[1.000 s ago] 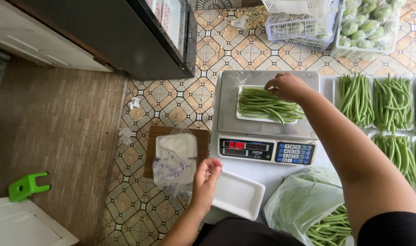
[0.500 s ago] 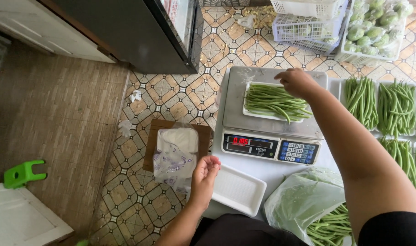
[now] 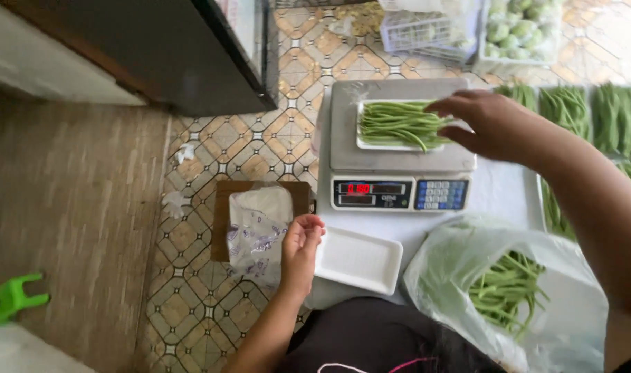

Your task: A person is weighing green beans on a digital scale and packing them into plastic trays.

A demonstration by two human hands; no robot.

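Observation:
A white foam tray of green beans (image 3: 398,124) rests on the steel platform of a digital scale (image 3: 398,162). My right hand (image 3: 491,124) reaches over the tray's right end, fingers spread and touching the beans; whether it grips any I cannot tell. My left hand (image 3: 300,250) hovers with loosely curled fingers at the left edge of an empty white foam tray (image 3: 360,261) on the white table (image 3: 498,197). A clear plastic bag of green beans (image 3: 509,290) lies open at the near right.
More bean trays (image 3: 591,117) line the table's right side. Below on the patterned floor stand a cardboard box with a plastic-wrapped stack (image 3: 260,221), a wire basket (image 3: 426,31) and a crate of pale green vegetables (image 3: 519,31). A dark cabinet (image 3: 170,55) is upper left.
My right hand slid from above the tray's top right corner down to its right end. My left hand stays beside the empty tray. The camera view shifted slightly.

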